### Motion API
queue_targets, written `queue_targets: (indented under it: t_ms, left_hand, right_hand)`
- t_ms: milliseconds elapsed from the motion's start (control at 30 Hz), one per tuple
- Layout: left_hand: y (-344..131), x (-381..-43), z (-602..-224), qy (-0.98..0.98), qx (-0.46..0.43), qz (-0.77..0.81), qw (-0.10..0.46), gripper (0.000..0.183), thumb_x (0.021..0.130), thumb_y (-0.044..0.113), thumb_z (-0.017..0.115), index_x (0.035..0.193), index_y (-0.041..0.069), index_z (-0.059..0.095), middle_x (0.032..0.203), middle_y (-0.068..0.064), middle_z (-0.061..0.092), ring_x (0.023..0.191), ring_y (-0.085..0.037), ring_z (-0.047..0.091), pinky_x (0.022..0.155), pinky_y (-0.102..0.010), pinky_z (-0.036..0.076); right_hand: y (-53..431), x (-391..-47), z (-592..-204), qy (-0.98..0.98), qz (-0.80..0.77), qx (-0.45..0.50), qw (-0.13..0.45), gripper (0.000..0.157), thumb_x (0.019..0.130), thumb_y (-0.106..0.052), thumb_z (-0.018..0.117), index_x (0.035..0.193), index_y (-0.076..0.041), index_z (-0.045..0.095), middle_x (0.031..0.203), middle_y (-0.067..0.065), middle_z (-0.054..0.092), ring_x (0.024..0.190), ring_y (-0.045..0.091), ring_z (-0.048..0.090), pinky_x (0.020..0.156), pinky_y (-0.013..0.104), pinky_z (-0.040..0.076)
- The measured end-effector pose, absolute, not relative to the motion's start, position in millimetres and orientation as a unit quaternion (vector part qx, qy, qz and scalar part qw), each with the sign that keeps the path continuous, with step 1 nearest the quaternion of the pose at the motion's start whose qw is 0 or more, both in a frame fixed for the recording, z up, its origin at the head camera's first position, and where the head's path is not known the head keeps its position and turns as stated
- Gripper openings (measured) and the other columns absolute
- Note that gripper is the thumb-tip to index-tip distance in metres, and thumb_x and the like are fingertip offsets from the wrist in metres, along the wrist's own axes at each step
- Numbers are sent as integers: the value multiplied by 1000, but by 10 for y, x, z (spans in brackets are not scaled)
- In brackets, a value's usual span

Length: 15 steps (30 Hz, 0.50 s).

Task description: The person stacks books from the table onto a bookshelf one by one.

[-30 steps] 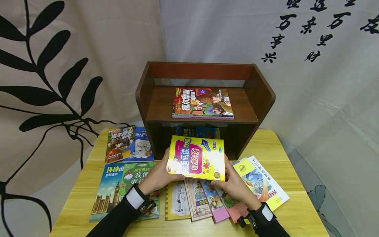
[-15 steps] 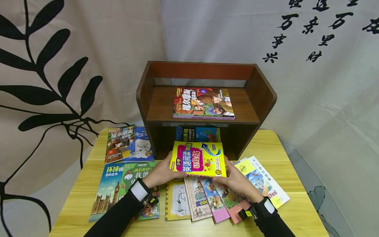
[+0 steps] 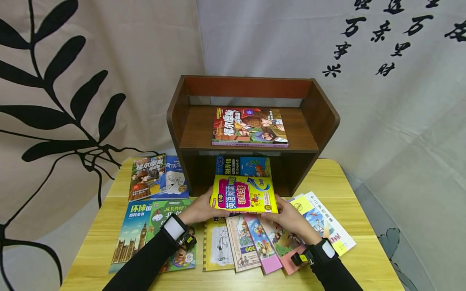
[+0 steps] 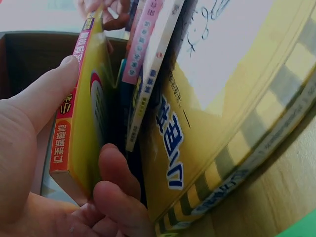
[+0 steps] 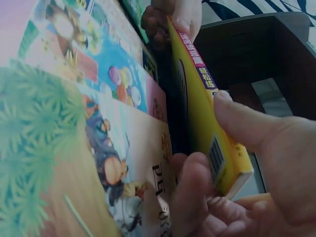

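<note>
A yellow book [image 3: 243,195] with a pink panel is held level in front of the lower shelf. At its left end my left hand [image 3: 203,207] grips it, thumb on the spine side in the left wrist view and fingers beneath. On the other end my right hand [image 3: 289,215] grips it the same way, its thumb [image 5: 247,121] against the spine edge in the right wrist view. Just behind the yellow book, a blue book [image 3: 255,165] lies in the lower compartment of the brown bookshelf [image 3: 174,117], partly hidden by it.
On the upper shelf lies a stack topped by a red comic-style book [image 3: 249,126]. Several books fan across the table [image 3: 349,210] below my hands, among them a yellow sketch book [image 3: 218,248]. More books, including a tower-cover book [image 3: 131,238], lie on the left.
The yellow book, held in both hands, has tipped flatter and come slightly lower in the head view. More of the blue book behind it now shows.
</note>
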<state>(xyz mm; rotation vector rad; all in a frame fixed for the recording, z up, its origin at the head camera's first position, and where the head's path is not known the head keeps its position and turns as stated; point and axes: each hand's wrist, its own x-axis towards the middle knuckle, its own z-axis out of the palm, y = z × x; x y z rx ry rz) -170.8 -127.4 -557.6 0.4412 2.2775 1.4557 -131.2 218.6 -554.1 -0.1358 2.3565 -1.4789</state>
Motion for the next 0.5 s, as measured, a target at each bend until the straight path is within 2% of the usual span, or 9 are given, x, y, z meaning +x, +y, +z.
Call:
queue_targets:
  t_ms: [133, 300, 500]
  left_hand:
    - [-1258, -1722, -5604, 854, 127, 471, 179, 97, 80, 52, 88, 157, 16, 40, 124, -6, 72, 109, -23, 71, 102, -57, 53]
    - [-1212, -1742, -5627, 901, 98, 389, 163, 100, 75, 69, 83, 154, 21, 45, 115, -3, 74, 99, -20, 71, 92, -51, 56]
    - [-1172, -1837, -5648, 931, 119, 316, 135, 107, 74, 79, 76, 155, 19, 42, 117, -6, 74, 91, -20, 72, 78, -42, 57]
  right_hand:
    - [2154, -1348, -5541, 844, -508, -25, 171, 80, 92, -43, 79, 160, -20, 41, 83, 14, 71, 54, 26, 57, 50, 32, 46]
    - [2130, -1399, -5552, 864, -477, -10, 162, 71, 92, -44, 79, 154, -21, 50, 92, 10, 75, 61, 23, 63, 52, 32, 49]
    - [2091, -1478, -5574, 908, -400, -6, 124, 62, 91, -51, 78, 142, -21, 61, 97, 3, 77, 79, 18, 68, 74, 40, 54]
